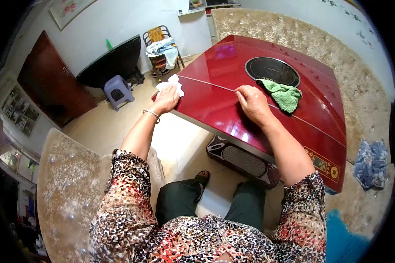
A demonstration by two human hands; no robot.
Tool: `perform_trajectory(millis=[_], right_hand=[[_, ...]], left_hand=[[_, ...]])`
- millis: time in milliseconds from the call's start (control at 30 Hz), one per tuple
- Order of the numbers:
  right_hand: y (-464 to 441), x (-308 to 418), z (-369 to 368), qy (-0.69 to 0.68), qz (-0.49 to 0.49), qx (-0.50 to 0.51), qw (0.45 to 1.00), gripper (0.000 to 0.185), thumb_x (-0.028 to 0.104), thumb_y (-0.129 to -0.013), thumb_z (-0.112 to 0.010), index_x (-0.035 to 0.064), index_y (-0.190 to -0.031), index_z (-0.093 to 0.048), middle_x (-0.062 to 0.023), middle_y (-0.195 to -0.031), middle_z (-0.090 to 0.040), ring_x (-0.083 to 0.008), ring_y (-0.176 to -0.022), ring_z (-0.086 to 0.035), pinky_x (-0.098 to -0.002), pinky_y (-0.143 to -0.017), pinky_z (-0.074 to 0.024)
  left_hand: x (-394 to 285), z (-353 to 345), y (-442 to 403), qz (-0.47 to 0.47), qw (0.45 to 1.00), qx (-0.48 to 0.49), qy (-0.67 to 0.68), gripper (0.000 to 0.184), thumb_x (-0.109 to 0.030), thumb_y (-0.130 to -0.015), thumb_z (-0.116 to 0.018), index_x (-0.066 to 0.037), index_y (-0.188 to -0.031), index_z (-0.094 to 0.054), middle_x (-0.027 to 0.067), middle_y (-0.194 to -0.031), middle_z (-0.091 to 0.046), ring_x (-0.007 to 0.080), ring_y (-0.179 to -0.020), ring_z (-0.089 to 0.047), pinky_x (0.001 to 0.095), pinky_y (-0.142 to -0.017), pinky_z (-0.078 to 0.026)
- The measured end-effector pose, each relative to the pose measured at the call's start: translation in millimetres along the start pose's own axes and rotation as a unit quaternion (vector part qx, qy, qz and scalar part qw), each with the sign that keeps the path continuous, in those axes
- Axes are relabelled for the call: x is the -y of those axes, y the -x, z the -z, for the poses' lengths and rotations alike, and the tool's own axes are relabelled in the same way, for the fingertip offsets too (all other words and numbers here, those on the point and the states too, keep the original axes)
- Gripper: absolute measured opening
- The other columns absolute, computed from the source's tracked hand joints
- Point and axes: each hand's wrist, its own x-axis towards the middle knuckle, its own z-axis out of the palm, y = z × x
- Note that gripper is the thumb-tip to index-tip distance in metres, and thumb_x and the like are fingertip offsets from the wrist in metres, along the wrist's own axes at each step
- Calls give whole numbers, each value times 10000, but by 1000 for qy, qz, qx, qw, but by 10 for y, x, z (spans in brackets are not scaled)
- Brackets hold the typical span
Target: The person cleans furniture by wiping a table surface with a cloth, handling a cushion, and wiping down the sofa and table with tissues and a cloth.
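My left hand point(166, 98) presses a crumpled white tissue point(174, 82) onto the left corner of the glossy red table point(210, 103). A bracelet circles that wrist. My right hand point(253, 103) rests on the tabletop near a thin seam, its fingers curled together; whatever may be under them is hidden. Just right of it lies a bunched green cloth point(286, 97), partly over the edge of a round black cooktop point(272, 71) set into the table. A gold-marked control panel point(322, 165) shows at the table's right end.
Beyond the table's left end stand a purple stool point(118, 91) and a chair point(158, 36) with clothes on it. Sofas curve behind the table point(267, 24) and at the lower left point(70, 175). A dark speaker-like box point(242, 160) sits under the table's near edge.
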Motion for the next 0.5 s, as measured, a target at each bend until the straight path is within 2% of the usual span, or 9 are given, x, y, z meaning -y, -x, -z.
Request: perform_trajectory(millis=[167, 267, 367, 467, 500], right_hand=[[-30, 0, -64, -8, -15, -5, 1000, 182, 214, -952, -615, 47, -939, -686, -178, -928, -691, -390, -905, -651, -502, -810, -518], [-57, 113, -74, -14, -4, -21, 1000, 177, 203, -947, -617, 38, -916, -673, -177, -911, -684, -384, -898, -649, -498, -803, -516], [-94, 313, 7, -51, 27, -53, 997, 172, 188, -940, -622, 33, -868, -643, -179, -874, -667, -380, -853, -645, -484, -758, -517], [-35, 477, 51, -104, 79, 3, 991, 170, 181, -923, -635, 49, -819, -610, -182, -803, -643, -387, -753, -634, -462, -671, -515], [-10, 509, 18, -124, 112, 3, 986, 175, 197, -913, -639, 49, -823, -618, -186, -803, -652, -385, -768, -650, -465, -687, -525]], left_hand=[[-320, 137, 595, -64, 997, -25, 33, 596, -313, -1027, -364, 29, -1515, -368, 258, -1581, -344, 370, -1495, -292, 462, -1226, -221], [-804, 325, 770, -90, 994, 14, 56, 603, -306, -1031, -382, 22, -1535, -344, 251, -1595, -328, 346, -1512, -269, 443, -1238, -188], [-1099, 293, 670, -162, 983, 35, 80, 599, -323, -1048, -362, 13, -1543, -335, 249, -1604, -312, 344, -1522, -247, 438, -1242, -173], [-1270, 186, 280, -242, 965, 48, 85, 602, -344, -1057, -372, -4, -1551, -327, 244, -1611, -301, 354, -1523, -244, 453, -1239, -182], [-1295, 114, 102, -261, 960, 50, 91, 603, -347, -1056, -377, -10, -1553, -326, 243, -1611, -299, 354, -1522, -247, 457, -1238, -185]])
